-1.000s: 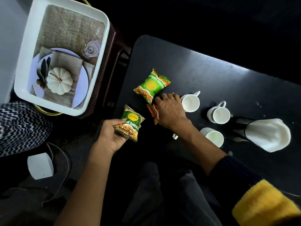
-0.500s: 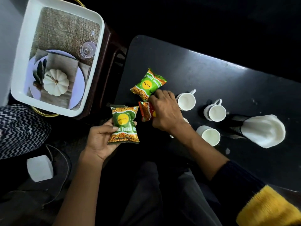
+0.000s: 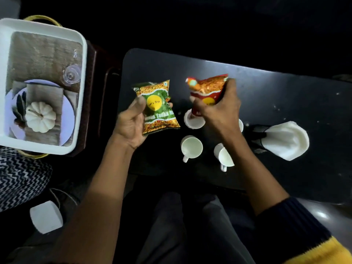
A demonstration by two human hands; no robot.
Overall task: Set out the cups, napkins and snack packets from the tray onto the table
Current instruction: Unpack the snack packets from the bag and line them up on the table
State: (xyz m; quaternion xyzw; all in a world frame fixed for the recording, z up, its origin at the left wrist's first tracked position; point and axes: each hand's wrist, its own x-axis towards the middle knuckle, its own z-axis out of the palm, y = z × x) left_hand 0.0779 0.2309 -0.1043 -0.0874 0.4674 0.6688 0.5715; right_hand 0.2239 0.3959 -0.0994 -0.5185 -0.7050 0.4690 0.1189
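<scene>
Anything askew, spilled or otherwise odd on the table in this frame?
Nothing spilled or damaged. The white cups stand upright and look empty, with the folded napkin beside them. The left hand holds a green packet and the right hand a red packet, both above the table.

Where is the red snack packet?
The right hand holds the red snack packet up over the black table, above the white cups, right of the green packet.
</scene>
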